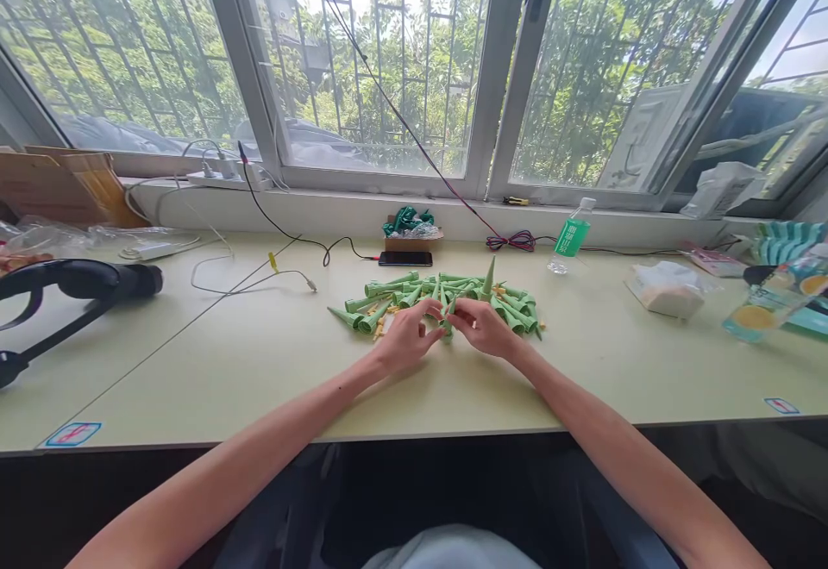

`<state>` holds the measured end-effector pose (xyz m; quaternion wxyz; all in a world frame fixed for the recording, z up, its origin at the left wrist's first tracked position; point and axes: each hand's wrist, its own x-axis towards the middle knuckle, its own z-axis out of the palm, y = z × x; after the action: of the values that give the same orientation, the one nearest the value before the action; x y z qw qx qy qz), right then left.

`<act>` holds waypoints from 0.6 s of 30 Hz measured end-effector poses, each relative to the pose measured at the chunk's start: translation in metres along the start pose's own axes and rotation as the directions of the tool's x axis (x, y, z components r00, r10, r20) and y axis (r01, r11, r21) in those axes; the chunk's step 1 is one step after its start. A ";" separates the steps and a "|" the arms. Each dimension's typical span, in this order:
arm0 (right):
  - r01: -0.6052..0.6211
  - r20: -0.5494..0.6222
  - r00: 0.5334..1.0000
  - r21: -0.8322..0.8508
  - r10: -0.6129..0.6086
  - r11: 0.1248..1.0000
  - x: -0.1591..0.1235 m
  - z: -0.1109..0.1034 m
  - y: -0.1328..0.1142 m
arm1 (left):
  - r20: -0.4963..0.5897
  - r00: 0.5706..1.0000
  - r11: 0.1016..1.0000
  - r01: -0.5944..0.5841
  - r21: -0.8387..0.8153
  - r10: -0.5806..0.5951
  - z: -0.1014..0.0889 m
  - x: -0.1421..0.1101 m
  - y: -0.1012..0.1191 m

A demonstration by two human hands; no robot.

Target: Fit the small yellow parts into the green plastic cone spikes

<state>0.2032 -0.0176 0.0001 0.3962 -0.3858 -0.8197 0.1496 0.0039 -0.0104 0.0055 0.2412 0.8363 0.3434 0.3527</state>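
A wide pile of green paper cones (404,297) lies on the table, with small yellow pieces (377,334) scattered among and around them. In front of the pile my two hands meet. My right hand (486,328) grips a green paper cone (451,307), its fingertips closed around the side. From the other side my left hand (407,334) pinches at the lower end of the same cone with thumb and forefinger. Whether a small piece is also between the left fingertips is too small to tell. Another cone (488,280) stands upright behind my right hand.
Behind the pile are a black phone (405,259) on a cable and a small box (412,243) with green wrappers. A water bottle (570,240) and a tissue pack (666,289) stand right. A black headset (78,284) and a white cable (259,284) lie left.
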 end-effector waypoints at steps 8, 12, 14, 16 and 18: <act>0.079 0.056 0.995 0.011 -0.079 0.997 0.001 0.001 -0.005 | 0.074 0.997 1.000 0.017 -0.015 -0.016 0.002 -0.001 -0.002; 0.080 0.074 0.994 0.045 -0.083 0.996 0.000 0.001 -0.008 | 0.109 0.994 1.000 0.006 -0.004 -0.005 0.002 -0.001 -0.001; 0.059 0.065 0.996 0.050 -0.062 0.997 0.000 0.000 -0.008 | 0.110 0.994 1.000 -0.007 0.000 0.007 0.002 -0.001 0.000; 0.042 0.028 0.999 0.041 -0.043 0.998 0.000 0.000 -0.007 | 0.099 0.995 0.999 -0.017 0.029 0.014 0.002 -0.001 0.001; 0.025 -0.030 0.999 0.024 -0.024 0.999 0.000 -0.001 -0.006 | 0.085 0.996 0.998 -0.024 0.062 0.019 0.003 -0.001 0.000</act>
<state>0.2004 -0.0212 0.0039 0.4147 -0.3731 -0.8165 0.1490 0.0058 -0.0119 0.0036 0.2249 0.8613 0.3350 0.3088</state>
